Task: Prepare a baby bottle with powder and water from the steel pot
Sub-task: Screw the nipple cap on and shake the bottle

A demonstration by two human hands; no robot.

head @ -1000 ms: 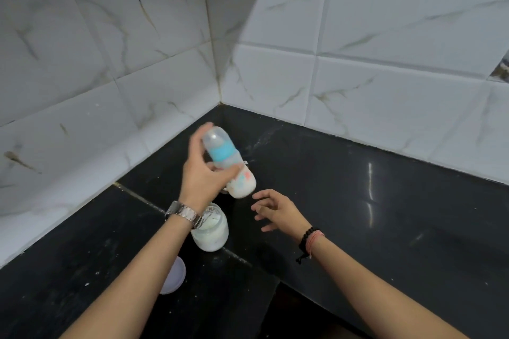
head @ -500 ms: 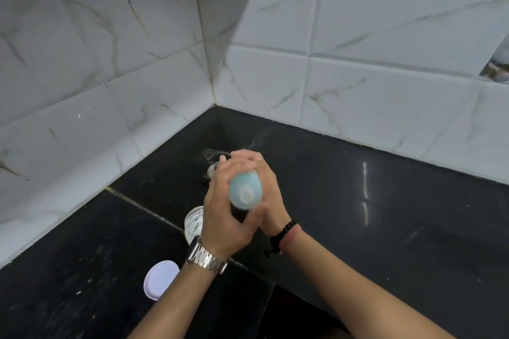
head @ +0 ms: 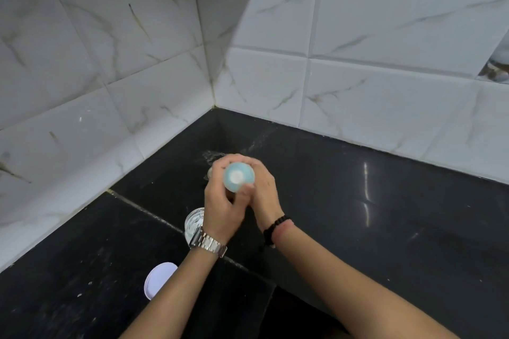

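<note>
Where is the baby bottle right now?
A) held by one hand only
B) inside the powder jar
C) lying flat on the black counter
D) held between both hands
D: the baby bottle points its blue top at the camera, with the left hand and right hand wrapped around it above the counter.

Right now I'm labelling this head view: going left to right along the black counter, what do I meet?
White lid → open powder jar → left hand → baby bottle, gripped by both hands → right hand.
</note>
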